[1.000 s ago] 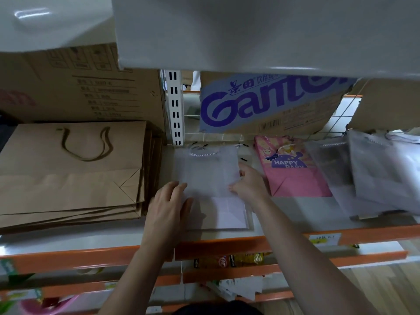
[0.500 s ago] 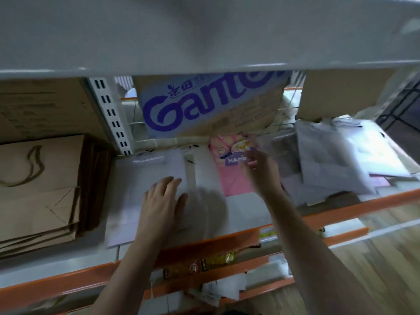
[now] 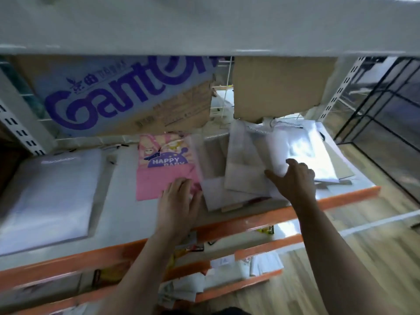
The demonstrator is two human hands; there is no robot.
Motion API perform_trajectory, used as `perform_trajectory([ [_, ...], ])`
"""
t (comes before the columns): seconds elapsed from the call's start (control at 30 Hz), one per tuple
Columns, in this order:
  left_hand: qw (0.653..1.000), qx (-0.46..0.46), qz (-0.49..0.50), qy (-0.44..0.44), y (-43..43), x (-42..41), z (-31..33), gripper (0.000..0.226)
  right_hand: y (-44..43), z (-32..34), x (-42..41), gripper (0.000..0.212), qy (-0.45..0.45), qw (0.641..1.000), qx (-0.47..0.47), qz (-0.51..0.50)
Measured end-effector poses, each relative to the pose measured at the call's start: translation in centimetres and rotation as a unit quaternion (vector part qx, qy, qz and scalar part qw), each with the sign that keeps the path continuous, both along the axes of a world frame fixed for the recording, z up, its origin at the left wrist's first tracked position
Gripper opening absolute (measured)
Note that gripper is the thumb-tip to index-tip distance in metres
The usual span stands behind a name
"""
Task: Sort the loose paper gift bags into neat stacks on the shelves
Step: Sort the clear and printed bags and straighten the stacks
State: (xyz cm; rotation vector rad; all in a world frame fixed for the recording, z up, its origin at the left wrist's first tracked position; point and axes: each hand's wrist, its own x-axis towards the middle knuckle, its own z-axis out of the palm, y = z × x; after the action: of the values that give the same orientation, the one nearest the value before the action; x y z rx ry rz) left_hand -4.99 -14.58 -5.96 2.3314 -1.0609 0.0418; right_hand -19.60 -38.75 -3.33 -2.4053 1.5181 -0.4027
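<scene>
This looks like a shop stockroom or storage area, though motion blur leaves some doubt. Metal racking with orange beams [image 3: 261, 220] and slotted uprights [image 3: 17, 130] carries a white shelf [image 3: 120, 201]. Printed cardboard cartons [image 3: 127, 96] line its back edge, flat paper gift bags [image 3: 250, 169] lie loose near its right end, and more stock fills lower tiers.

Printed carton [image 3: 127, 96], plain cardboard box [image 3: 277, 87], wooden floor [image 3: 375, 251]

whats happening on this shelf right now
A person is sorting flat paper gift bags on a white shelf with an orange front rail. The left hand rests on the pink "Happy" party bag, while the right hand reaches into the messy pile of translucent white bags. One neat white stack sits at the left.
</scene>
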Motion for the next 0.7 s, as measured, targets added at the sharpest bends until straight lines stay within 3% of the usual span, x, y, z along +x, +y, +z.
perform_trajectory([
  [0.17,0.998,-0.005,0.042,0.038,-1.6,-1.2,-0.3,0.026,-1.0,0.0,-0.1,0.090,-0.039,0.998,0.035,0.022],
  [0.3,0.988,-0.051,0.061,0.134,-3.3,-2.2,0.3,0.043,-1.8,-0.1,-0.3,0.096,-0.093,0.993,0.065,0.027],
  [0.4,0.972,-0.075,0.086,0.204,-4.3,-2.0,0.8,0.057,-1.9,-0.2,-0.4,0.085,-0.139,0.987,0.073,0.046],
  [0.6,0.957,-0.158,0.120,0.210,-3.4,-0.9,2.5,0.018,-1.1,0.0,0.7,0.060,-0.224,0.967,0.008,0.124],
  [0.7,0.950,-0.197,0.167,0.173,-1.1,0.4,3.2,0.012,0.2,0.5,2.1,0.053,-0.268,0.949,0.061,0.155],
])
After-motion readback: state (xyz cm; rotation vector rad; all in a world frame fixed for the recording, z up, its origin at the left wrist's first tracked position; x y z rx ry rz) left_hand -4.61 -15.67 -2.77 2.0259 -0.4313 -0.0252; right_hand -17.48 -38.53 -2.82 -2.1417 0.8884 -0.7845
